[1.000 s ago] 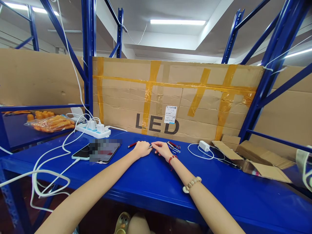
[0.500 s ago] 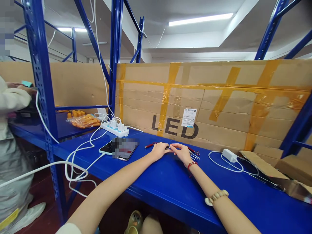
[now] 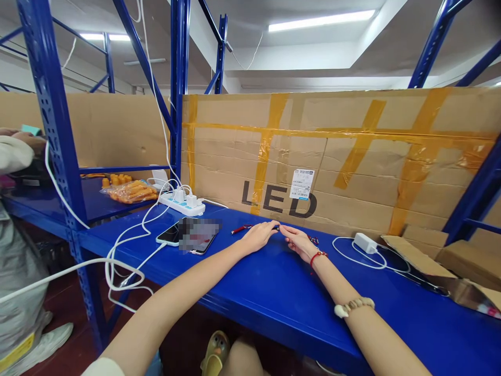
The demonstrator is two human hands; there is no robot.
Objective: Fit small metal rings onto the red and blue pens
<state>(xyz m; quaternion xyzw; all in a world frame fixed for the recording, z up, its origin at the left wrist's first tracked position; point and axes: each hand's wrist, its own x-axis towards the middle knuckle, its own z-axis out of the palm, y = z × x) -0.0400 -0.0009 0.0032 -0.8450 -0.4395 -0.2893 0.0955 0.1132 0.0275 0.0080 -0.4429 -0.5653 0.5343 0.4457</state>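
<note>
My left hand (image 3: 259, 236) is closed above the blue tabletop, its fingertips pinched at a small dark piece (image 3: 276, 228). My right hand (image 3: 297, 243) meets it from the other side, thumb and fingers closed on the same piece. Most of that piece is hidden by the fingers, so its kind does not show. A slim red pen-like item (image 3: 241, 229) lies just left of my left hand. Behind my right hand, the end of another red item (image 3: 313, 240) peeks out.
Two phones, one black (image 3: 169, 234) with a white cable, lie left of my hands. A white power strip (image 3: 182, 204) stands behind them. A white charger (image 3: 365, 243) and an opened carton (image 3: 457, 277) are at right. A large cardboard box (image 3: 235, 156) backs the table. Another person's sleeve (image 3: 14, 155) shows at left.
Both hands have shifted slightly right across the table, still pinching the small dark piece. Pale wire-like items beside my right hand are now hidden. The view has moved slightly.
</note>
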